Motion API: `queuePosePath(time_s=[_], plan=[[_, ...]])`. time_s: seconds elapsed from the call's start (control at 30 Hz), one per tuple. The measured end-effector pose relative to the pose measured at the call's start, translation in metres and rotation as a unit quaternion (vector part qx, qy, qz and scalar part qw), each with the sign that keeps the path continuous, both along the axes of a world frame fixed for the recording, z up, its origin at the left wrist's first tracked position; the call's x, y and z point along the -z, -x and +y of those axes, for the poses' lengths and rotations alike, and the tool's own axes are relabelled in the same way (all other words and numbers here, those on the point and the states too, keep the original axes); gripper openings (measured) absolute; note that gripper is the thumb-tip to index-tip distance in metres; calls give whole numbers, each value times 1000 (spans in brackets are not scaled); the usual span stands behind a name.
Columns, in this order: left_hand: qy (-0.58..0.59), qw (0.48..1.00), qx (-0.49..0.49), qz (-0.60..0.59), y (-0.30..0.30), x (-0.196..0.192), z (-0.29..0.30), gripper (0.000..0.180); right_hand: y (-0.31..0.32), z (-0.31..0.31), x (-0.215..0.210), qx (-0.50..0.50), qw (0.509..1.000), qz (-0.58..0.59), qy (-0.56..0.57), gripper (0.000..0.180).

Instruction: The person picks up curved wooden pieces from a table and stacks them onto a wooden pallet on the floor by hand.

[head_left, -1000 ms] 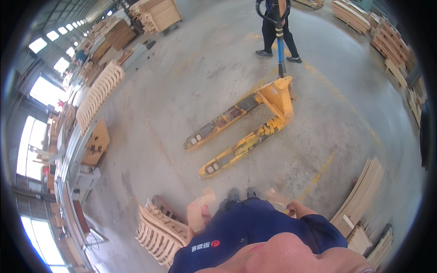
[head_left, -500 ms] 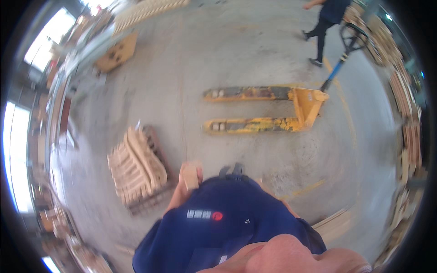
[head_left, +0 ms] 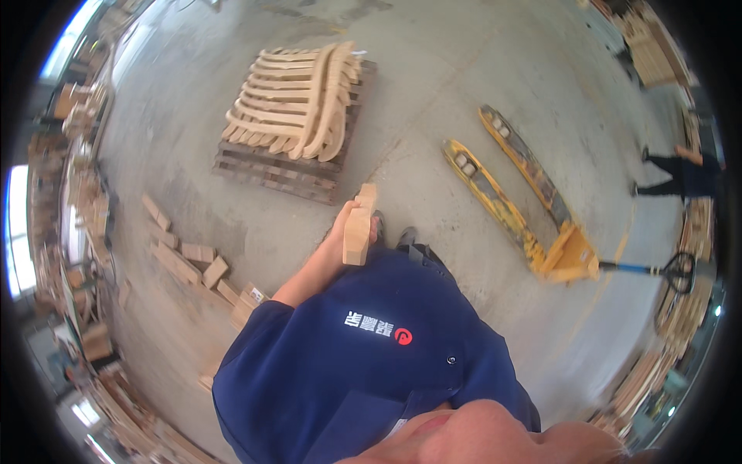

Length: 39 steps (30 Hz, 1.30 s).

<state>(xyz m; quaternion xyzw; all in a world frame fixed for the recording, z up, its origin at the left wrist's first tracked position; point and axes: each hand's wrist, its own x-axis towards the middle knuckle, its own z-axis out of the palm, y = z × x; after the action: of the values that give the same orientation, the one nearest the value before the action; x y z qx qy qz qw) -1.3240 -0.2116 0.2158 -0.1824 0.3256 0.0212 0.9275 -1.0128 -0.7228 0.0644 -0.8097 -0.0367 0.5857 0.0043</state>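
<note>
My left hand (head_left: 338, 230) is closed around a pale wooden piece (head_left: 357, 233) with a shaped outline, held upright in front of my waist. Its lower end is hidden behind my fingers and the foreshortened view. My right hand does not show; my body hides it. Ahead of the left hand, a stack of curved wooden slats (head_left: 290, 104) lies on a brown wooden pallet (head_left: 297, 184).
To the left, several loose wood blocks (head_left: 199, 253) lie scattered on the concrete floor. A yellow pallet jack (head_left: 568, 255) stands at the right, its forks pointing toward the pallet side. Beyond it a person (head_left: 684, 172) walks. Stacked timber (head_left: 653, 50) lines the far right edge.
My view has swung left, so the slat stack now lies ahead and the pallet jack sits further right. The wooden piece in my left hand shows more fully, and loose blocks have come into view.
</note>
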Motion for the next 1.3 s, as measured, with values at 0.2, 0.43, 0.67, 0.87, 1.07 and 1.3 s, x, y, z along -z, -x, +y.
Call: queuePosePath(time_s=[0.2,0.43,0.67,0.87,1.07,1.3], plan=[[-71,972,-205,94,108,-27,-45,59,-39,44,62,-141,990,11,6,29],[-84,926,-340,144,242,-30,-86,58,-32,175,19,-331,938,-42,-96,41],[-55,895,-406,175,359,25,-59,51,50,225,-42,-21,990,-55,-127,26],[-22,850,-496,175,496,66,-37,54,206,302,-110,42,960,-99,-259,30],[-60,902,-401,149,578,37,6,72,319,399,-146,137,932,-101,-321,32],[-95,893,-409,159,637,25,91,55,386,547,-138,160,912,-32,-376,28]])
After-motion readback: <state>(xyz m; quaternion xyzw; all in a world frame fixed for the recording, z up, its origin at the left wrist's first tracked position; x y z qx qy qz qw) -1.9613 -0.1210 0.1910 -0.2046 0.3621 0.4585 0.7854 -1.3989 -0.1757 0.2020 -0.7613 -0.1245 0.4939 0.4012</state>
